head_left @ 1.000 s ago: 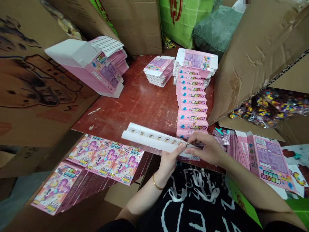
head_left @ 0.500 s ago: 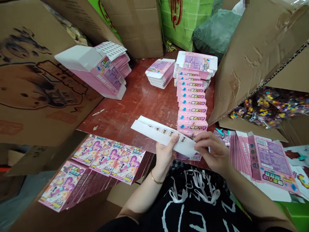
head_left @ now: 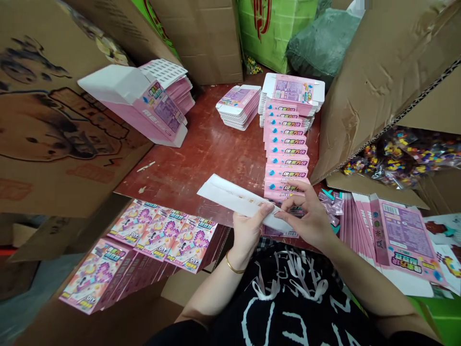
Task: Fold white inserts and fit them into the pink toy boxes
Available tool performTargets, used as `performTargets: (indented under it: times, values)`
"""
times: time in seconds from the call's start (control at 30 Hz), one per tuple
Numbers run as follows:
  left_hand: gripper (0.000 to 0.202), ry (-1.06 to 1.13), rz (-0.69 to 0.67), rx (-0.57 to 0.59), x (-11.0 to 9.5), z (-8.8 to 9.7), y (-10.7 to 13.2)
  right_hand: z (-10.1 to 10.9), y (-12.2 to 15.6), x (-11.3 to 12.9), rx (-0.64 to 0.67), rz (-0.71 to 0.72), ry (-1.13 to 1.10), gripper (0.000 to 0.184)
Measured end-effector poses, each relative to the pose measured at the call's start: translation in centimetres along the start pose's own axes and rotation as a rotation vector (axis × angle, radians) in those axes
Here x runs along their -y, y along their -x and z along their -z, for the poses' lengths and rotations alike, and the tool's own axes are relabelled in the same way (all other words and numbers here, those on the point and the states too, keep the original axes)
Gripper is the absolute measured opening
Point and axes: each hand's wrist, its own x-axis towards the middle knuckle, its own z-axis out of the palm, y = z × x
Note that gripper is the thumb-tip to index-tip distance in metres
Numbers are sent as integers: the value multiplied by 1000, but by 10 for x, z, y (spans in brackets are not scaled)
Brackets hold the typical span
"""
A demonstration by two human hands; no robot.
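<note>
A narrow white sheet of round stickers (head_left: 225,192) with small printed marks lies tilted across my left hand (head_left: 248,228). The thumb of that hand presses on top of the sheet and the other fingers are underneath. My right hand (head_left: 306,216) pinches at the sheet's right end, thumb and forefinger close together; whether a single sticker is between them is too small to tell. Just beyond the hands, an overlapping row of pink cartons (head_left: 286,151) runs away from me, its near end partly hidden by the sheet and my right hand.
Flat carton stacks (head_left: 237,105) stand on the red table (head_left: 201,158). An opened pink carton (head_left: 144,105) leans at the left. Filled boxes (head_left: 154,235) sit at lower left. At right are bags of colourful pieces (head_left: 403,154), folded pink cartons (head_left: 403,235) and a tall cardboard flap (head_left: 374,86).
My right hand has shifted left along the sticker sheet, its fingers now closer to my left thumb. The sheet has tilted, and its printed marks show less clearly.
</note>
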Motion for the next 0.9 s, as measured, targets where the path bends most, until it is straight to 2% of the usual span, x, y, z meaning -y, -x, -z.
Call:
performTargets:
  times: [0.17, 0.3, 0.4, 0.47, 0.57, 0.63, 0.73, 0.83, 0.9]
  values:
    - [29, 28, -23, -29, 3, -2, -1, 0, 0, -4, 17, 55, 36, 55]
    - [31, 81, -9, -64, 2, -4, -2, -7, 9, -2, -77, 272, 112, 56]
    - [35, 119, 23, -112, -1, -5, -6, -6, 12, 3, -72, 388, 94, 56]
    - [37, 141, 27, -157, -3, -4, -10, 4, -1, 6, -89, 377, 62, 54]
    - [37, 156, 39, -158, -4, 3, -15, 33, -42, 0, -181, 324, 97, 52]
    - [37, 155, 65, -135, -4, 9, -16, 51, -75, -12, -117, 287, 142, 52]
    - [38, 153, 106, -141, -2, 14, -16, 64, -108, -33, 105, 253, 179, 51]
    - [38, 166, 123, -151, -1, 17, -17, 62, -120, -50, 239, 249, 198, 51]
    - [38, 180, 124, -148, -1, 18, -19, 58, -122, -57, 248, 251, 249, 53]
